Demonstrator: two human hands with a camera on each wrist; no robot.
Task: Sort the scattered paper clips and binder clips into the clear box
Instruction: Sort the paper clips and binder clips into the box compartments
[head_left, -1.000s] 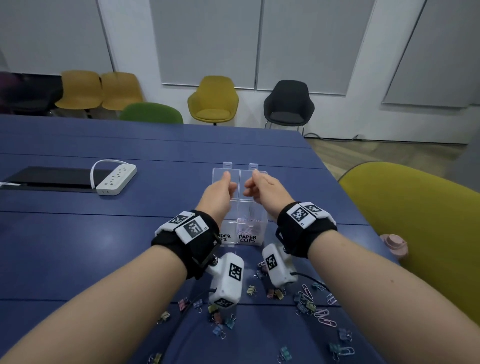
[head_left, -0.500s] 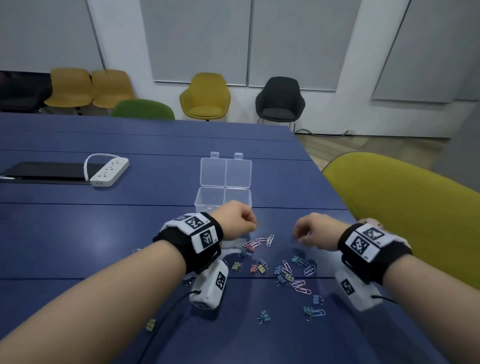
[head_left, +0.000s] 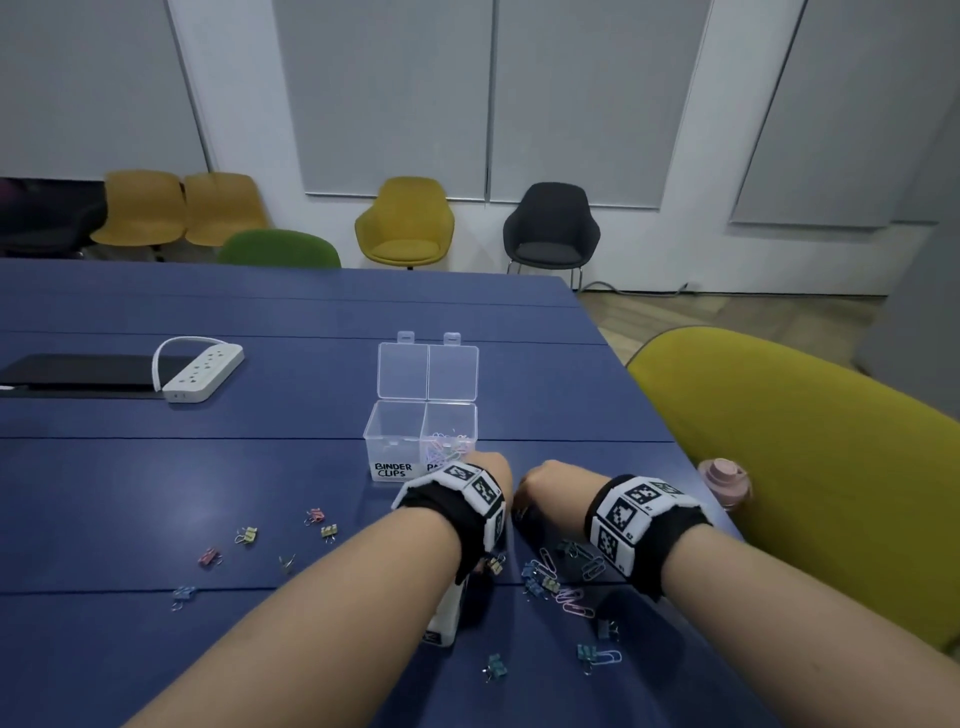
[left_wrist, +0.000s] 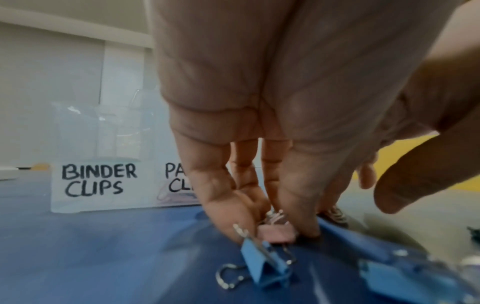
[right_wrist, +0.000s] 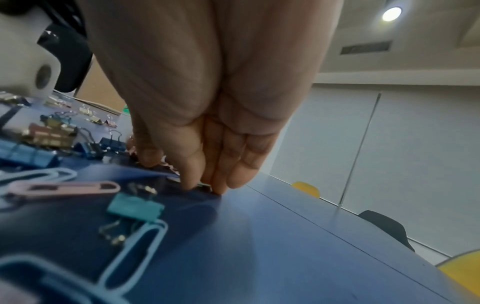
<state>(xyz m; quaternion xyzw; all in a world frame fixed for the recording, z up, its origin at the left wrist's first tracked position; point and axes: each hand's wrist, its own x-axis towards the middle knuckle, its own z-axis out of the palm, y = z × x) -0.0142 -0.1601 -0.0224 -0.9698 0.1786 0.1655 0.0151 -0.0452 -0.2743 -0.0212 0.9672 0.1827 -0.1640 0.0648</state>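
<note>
The clear box (head_left: 395, 441) stands open on the blue table, lid (head_left: 428, 371) tipped back. Its left half is labelled BINDER CLIPS (left_wrist: 98, 181) and looks empty; the right half holds paper clips (head_left: 447, 447). My left hand (head_left: 491, 470) points down just in front of the box. Its straight fingertips (left_wrist: 303, 226) flank a pink binder clip (left_wrist: 278, 235), thumb held apart, and a blue binder clip (left_wrist: 265, 265) lies nearer the camera. My right hand (head_left: 545, 486) is beside it, fingertips (right_wrist: 192, 183) pressed on the table, thumb close. What lies under them is hidden.
Binder clips lie scattered at the left (head_left: 249, 535) and mixed with paper clips under my wrists (head_left: 574, 603) and nearer me (head_left: 589, 652). A white power strip (head_left: 202, 371) and a black pad (head_left: 78, 371) sit far left. An olive chair (head_left: 805, 467) and a pink cap (head_left: 724, 478) border the table's right edge.
Both hands left the box lid, drew back to the table in front of the box, and came together with fingers lowered onto the clips.
</note>
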